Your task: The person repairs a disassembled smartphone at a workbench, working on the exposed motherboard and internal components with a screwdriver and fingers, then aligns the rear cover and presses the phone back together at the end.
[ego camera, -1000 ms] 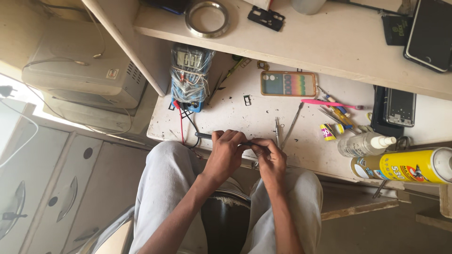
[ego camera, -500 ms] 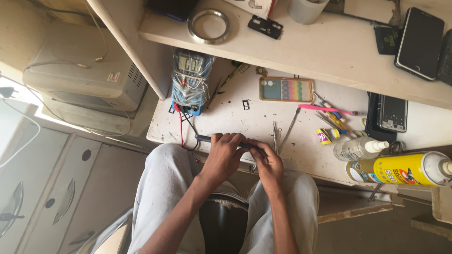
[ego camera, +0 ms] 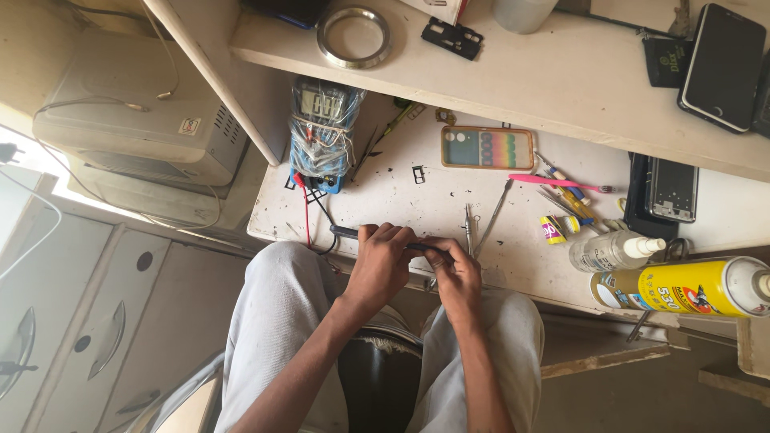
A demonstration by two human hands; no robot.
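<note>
Both hands worked at the near edge of the scuffed white worktable, over the lap. Left hand curled shut around a thin flat dark slab, apparently a phone body, its end poking out leftward from under the fingers. Right hand closed as well, fingertips pinching the other end of the same dark piece near a slim dark tip; exact contact hidden by knuckles. Judged light, stiff and thin, likely fragile along any glass face and slippery on smooth surfaces; best taken by the long edges, not pressed on the flat. Nearby on the table: metal tweezers just beside the right hand, a phone with rainbow-striped case farther back, a blue multimeter wrapped in wire with red lead trailing toward the left hand, a clear squeeze bottle and a yellow spray can well apart to the right. Metal ring on the upper shelf.
</note>
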